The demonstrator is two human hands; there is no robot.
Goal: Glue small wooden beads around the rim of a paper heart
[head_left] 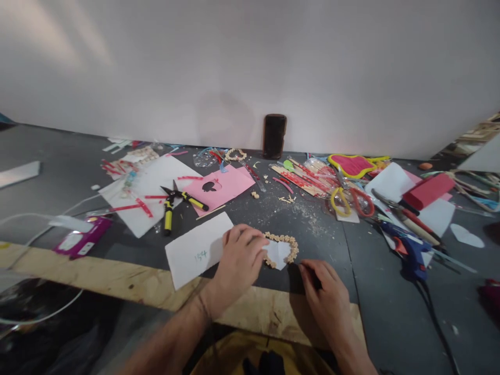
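Note:
A white paper piece [278, 253] edged with small tan beads [291, 250] lies near the table's front edge. My left hand [242, 252] is at its left side, fingers curled together with the fingertips touching the beaded edge; what they pinch, if anything, is hidden. Just right of the piece, my right hand [326, 289] rests near the table edge, thumb and forefinger together; anything between them is too small to tell. Partly under my left hand is a white card [197, 255] with green writing.
Black-and-yellow pliers [169, 208] lie on the left near pink paper [234, 185]. A phone [274, 136] leans on the wall. Scissors [363, 202], red-tipped sticks [302, 177] and a blue glue gun [414, 255] lie to the right. A purple box [84, 238] is far left.

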